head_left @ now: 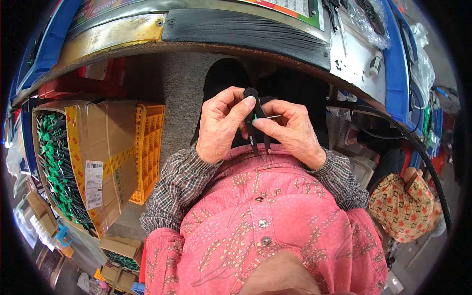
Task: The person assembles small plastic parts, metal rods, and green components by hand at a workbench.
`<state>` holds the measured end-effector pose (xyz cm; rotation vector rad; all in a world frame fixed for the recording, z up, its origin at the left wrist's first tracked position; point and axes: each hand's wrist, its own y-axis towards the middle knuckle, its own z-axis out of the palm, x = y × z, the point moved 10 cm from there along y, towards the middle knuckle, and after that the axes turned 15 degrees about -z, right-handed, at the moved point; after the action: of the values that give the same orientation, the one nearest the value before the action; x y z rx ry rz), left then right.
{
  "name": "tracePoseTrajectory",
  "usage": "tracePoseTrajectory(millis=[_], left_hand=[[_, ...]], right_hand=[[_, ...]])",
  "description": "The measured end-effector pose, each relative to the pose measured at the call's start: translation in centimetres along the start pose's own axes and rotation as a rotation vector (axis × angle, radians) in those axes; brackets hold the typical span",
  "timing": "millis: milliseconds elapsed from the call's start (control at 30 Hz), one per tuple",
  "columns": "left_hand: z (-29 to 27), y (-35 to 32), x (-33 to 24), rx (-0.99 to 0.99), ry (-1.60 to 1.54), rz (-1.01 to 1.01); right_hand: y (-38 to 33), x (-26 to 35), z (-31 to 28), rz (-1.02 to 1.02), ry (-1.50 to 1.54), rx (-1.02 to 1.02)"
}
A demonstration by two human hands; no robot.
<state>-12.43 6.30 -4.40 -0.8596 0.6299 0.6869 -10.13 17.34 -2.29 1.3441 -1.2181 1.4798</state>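
Note:
Both my hands are together over my lap, in front of the pink top. My left hand pinches a slim black two-legged piece, with a rounded upper end and two narrow tips pointing down toward me. Thumb and fingers of my right hand close on its other side. At the right thumb tip shows a small green bit, and a thin pale rod sticks out between the right fingers. The fingers partly hide how these parts join, so I cannot tell the piece's exact kind.
The workbench's dark front edge curves across ahead of me. At left stand a cardboard box full of green-and-black pieces and a yellow crate. Blue bins and a black cable are at right, near another person's patterned sleeve.

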Motion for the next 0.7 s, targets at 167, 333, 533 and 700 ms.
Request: tracePoseTrajectory(millis=[167,333,533,700], left_hand=[[0.07,0.09,0.11,0.021,-0.005,0.013],[-0.09,0.15,0.31,0.007,-0.021,0.004],[-0.3,0.26,0.6,0.006,-0.007,-0.007],[-0.55,0.25,0.46,-0.004,-0.001,0.01]], right_hand=[[0.13,0.42,0.01,-0.025,0.069,-0.062],[0.11,0.12,0.35,0.055,0.006,0.04],[0.06,-0.01,0.66,0.036,0.063,0.021],[0.24,0.24,0.71,0.009,0.056,0.008]])
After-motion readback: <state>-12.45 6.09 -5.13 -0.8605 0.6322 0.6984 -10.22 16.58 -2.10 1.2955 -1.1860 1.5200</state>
